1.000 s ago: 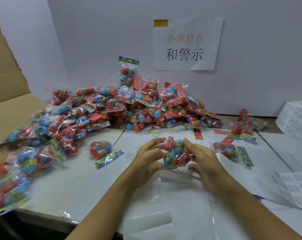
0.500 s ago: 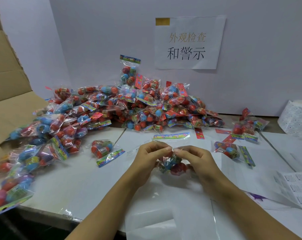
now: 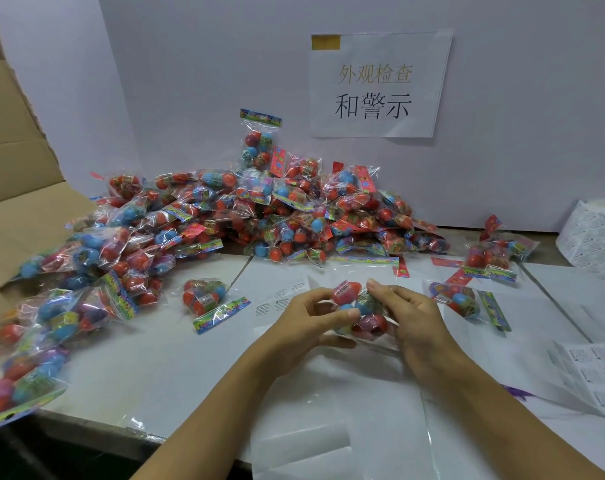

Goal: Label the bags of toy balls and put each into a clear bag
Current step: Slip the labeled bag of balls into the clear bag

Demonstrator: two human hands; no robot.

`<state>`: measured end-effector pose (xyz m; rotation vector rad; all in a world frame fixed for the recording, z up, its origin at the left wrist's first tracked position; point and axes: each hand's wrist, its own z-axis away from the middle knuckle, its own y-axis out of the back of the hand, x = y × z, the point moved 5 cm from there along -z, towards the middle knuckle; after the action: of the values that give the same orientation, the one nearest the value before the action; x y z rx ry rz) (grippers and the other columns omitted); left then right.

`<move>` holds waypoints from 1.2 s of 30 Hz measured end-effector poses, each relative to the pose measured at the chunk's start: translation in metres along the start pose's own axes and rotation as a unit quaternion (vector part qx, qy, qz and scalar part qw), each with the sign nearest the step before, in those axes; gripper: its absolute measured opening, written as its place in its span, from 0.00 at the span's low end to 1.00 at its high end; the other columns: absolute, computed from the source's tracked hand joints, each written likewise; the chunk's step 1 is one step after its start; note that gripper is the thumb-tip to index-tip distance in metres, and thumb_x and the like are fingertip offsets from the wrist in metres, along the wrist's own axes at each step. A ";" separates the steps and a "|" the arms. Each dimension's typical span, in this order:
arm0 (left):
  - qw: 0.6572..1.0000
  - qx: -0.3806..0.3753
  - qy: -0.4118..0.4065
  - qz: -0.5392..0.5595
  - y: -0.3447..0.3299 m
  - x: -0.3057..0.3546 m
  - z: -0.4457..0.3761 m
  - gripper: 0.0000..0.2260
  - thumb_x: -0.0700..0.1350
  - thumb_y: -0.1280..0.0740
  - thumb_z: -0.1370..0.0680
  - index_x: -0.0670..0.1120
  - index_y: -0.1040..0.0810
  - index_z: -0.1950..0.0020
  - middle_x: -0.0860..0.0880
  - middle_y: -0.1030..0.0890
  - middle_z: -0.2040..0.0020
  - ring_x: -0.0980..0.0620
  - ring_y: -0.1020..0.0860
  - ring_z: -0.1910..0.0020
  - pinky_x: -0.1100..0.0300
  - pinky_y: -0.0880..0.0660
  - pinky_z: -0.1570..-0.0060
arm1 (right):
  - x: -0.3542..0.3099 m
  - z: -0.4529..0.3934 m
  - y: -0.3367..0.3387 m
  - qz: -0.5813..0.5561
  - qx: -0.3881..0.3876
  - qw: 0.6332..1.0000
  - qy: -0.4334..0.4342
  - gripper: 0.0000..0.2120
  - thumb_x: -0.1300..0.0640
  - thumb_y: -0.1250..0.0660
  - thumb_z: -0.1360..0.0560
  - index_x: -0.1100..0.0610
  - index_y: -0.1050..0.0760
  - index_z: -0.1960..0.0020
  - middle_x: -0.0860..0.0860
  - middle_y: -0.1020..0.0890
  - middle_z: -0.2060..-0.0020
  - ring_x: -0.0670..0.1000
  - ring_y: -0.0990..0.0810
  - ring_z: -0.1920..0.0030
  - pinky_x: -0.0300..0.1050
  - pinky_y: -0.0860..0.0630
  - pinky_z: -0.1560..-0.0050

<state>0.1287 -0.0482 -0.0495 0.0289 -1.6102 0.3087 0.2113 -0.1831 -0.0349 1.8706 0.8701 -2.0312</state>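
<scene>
A small bag of toy balls [image 3: 360, 308], red, blue and pink, sits between my two hands just above the table, inside crinkled clear plastic. My left hand [image 3: 308, 318] pinches its left side with thumb and fingers. My right hand [image 3: 410, 315] holds its right side, with the fingertips on top of the balls. Its coloured header card [image 3: 363, 260] lies flat beyond my hands. A stack of flat clear bags [image 3: 329, 410] lies under my forearms. A big pile of ball bags [image 3: 259, 216] fills the back of the table.
More ball bags trail along the left edge [image 3: 51, 306], and single ones lie at the middle left [image 3: 207, 299] and right [image 3: 460, 299]. A label roll [image 3: 595, 237] and label sheets [image 3: 588, 372] sit at the far right. A cardboard box [image 3: 17, 168] stands on the left.
The bag has turned in my hands: a red ball with a sticker now faces up. My fingers have shifted from pinching its top edge to gripping its sides.
</scene>
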 end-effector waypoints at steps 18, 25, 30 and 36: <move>0.997 0.032 -0.063 0.028 0.007 0.010 -0.001 0.22 0.35 0.26 0.25 0.42 0.23 0.31 0.38 0.17 0.54 0.45 0.19 0.61 0.55 0.19 0.58 | -0.002 0.000 -0.003 0.173 -0.099 0.980 0.001 0.20 0.38 0.25 0.36 0.55 0.14 0.59 0.54 0.17 0.67 0.47 0.21 0.67 0.38 0.28 0.69; 0.998 0.011 -0.060 -0.007 0.008 0.010 0.000 0.21 0.41 0.26 0.24 0.45 0.23 0.31 0.38 0.14 0.51 0.42 0.16 0.55 0.53 0.18 0.54 | 0.001 -0.002 0.003 0.200 -0.085 0.976 0.011 0.17 0.41 0.23 0.36 0.55 0.14 0.59 0.54 0.15 0.65 0.47 0.20 0.67 0.38 0.27 0.69; 0.997 0.012 -0.083 -0.002 0.015 0.016 0.000 0.21 0.37 0.27 0.25 0.40 0.25 0.32 0.34 0.14 0.52 0.40 0.14 0.57 0.54 0.18 0.56 | -0.008 -0.008 0.010 0.158 -0.108 0.981 0.005 0.19 0.46 0.22 0.39 0.61 0.14 0.58 0.58 0.15 0.65 0.50 0.20 0.68 0.38 0.26 0.71; 0.997 -0.004 -0.076 -0.003 0.022 0.019 -0.001 0.17 0.36 0.30 0.22 0.45 0.24 0.34 0.34 0.14 0.50 0.39 0.13 0.53 0.56 0.17 0.55 | -0.014 -0.008 0.016 0.152 -0.172 0.973 -0.037 0.20 0.47 0.24 0.35 0.61 0.14 0.51 0.59 0.14 0.60 0.50 0.17 0.63 0.38 0.24 0.70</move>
<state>0.1235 -0.0237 -0.0343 0.0515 -1.7626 0.3014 0.2290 -0.1940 -0.0251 1.6138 0.7982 -1.6368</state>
